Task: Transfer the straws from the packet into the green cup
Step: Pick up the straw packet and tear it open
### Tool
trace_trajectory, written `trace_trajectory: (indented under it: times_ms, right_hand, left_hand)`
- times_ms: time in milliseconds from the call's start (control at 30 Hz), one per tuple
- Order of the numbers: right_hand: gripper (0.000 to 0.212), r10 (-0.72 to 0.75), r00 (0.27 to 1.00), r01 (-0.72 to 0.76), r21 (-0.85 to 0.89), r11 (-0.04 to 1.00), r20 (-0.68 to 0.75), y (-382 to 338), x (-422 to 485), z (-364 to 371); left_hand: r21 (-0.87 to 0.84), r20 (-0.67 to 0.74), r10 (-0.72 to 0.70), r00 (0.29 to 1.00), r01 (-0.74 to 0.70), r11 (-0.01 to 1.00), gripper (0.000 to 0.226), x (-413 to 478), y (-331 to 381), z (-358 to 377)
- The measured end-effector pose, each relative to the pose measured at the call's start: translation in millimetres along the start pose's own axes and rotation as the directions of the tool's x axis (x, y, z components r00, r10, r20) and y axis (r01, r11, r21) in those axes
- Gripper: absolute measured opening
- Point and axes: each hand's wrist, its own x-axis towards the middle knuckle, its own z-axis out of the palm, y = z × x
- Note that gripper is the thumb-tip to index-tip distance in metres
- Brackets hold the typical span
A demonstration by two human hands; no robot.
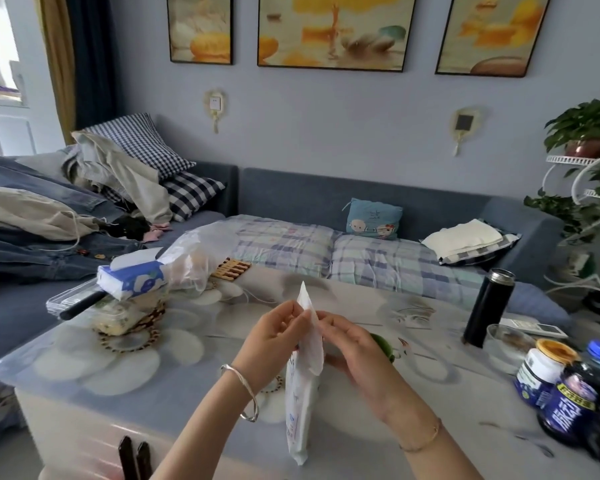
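Observation:
A long white straw packet (303,386) stands upright above the table in front of me. My left hand (274,337) pinches its top edge from the left. From the right, my right hand (352,344) pinches the same top edge, the two sides pulled slightly apart. The straws inside are not visible. The green cup (383,342) lies behind my right hand, and only a small green part of it shows.
A black flask (489,306), a glass bowl (510,341) and several jars (565,393) stand at the right of the table (153,393). A tissue pack (132,278), plastic bag and food boxes sit at the left. A sofa runs behind the table.

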Motion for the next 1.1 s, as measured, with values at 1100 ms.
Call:
trace_trajectory:
  times_ms: [1100]
  right_hand:
    - [0.019, -0.653, 0.689, 0.459, -0.886, 0.057, 0.315, -47, 67, 11]
  left_hand:
    - [-0.784, 0.147, -0.447, 0.882, 0.379, 0.492, 0.078, 3, 2, -28]
